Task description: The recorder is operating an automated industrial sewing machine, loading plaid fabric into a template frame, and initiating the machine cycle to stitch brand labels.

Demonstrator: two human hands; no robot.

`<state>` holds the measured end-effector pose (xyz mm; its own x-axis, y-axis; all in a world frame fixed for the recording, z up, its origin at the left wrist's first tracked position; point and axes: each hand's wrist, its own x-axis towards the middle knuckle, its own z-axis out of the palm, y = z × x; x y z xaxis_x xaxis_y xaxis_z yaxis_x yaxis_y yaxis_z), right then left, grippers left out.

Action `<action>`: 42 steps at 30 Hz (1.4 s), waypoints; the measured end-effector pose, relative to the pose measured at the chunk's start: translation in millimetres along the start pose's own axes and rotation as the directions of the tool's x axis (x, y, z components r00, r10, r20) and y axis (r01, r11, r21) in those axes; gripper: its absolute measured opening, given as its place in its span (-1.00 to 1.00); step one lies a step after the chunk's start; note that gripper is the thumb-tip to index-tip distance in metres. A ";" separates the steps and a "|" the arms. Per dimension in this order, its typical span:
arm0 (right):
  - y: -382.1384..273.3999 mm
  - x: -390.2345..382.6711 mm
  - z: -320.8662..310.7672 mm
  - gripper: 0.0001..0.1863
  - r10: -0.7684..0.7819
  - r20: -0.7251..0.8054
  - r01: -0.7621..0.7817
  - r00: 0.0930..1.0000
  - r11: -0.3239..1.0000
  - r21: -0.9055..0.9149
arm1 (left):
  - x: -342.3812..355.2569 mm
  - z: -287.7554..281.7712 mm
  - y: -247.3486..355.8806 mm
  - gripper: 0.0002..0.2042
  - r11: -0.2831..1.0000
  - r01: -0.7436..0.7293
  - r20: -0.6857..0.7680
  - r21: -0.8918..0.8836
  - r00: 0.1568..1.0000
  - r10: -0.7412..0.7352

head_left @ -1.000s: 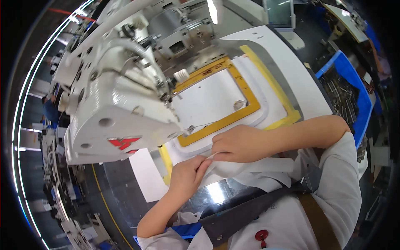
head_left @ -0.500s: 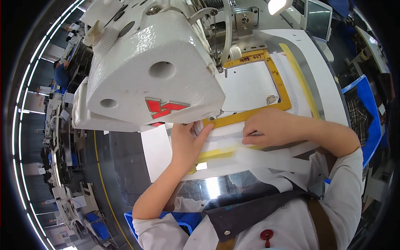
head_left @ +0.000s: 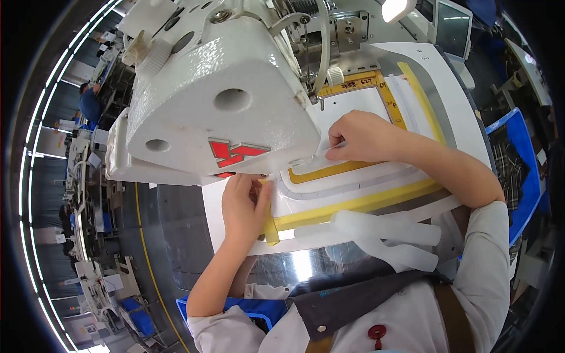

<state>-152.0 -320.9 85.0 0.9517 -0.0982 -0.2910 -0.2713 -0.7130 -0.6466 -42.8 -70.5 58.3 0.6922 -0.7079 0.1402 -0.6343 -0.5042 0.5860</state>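
Note:
A large white sewing machine head [head_left: 218, 117] stands over a flat white template [head_left: 318, 209] edged with yellow tape [head_left: 365, 204]. A yellow rectangular frame [head_left: 341, 170] lies on the template, partly covered by my right hand and the machine. My right hand [head_left: 365, 138] is over the frame's inside, near the needle area, its fingers pinched on a thin, translucent white sheet [head_left: 312, 167]. At the template's left edge, beside the tape, my left hand [head_left: 244, 203] has thumb and fingers drawn together. What they hold, if anything, is hidden.
Loose white strips [head_left: 388, 229] lie across the table's near edge, by my right forearm. A lamp [head_left: 394, 9] and a screen [head_left: 451, 28] stand at the back right. On the right is a blue bin [head_left: 527, 188] with checked cloth; another blue bin [head_left: 273, 309] sits below.
My right hand has moved up and away from me, from the frame's near side to over its inside. My left hand has shifted slightly left and nearer. The loose white strips now lie farther right.

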 end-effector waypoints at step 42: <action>75.3 -36.1 -23.6 -0.52 -0.032 -0.233 0.000 0.972 0.990 -0.138 | -40.1 128.6 210.8 -0.52 0.561 -0.745 0.750 -0.361 0.125 0.649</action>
<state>-203.4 -387.4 63.5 0.9672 -0.2343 -0.0978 -0.2492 -0.8017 -0.5433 -248.5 -212.0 73.5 -0.5833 -0.7871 -0.2006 -0.7471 0.4229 0.5128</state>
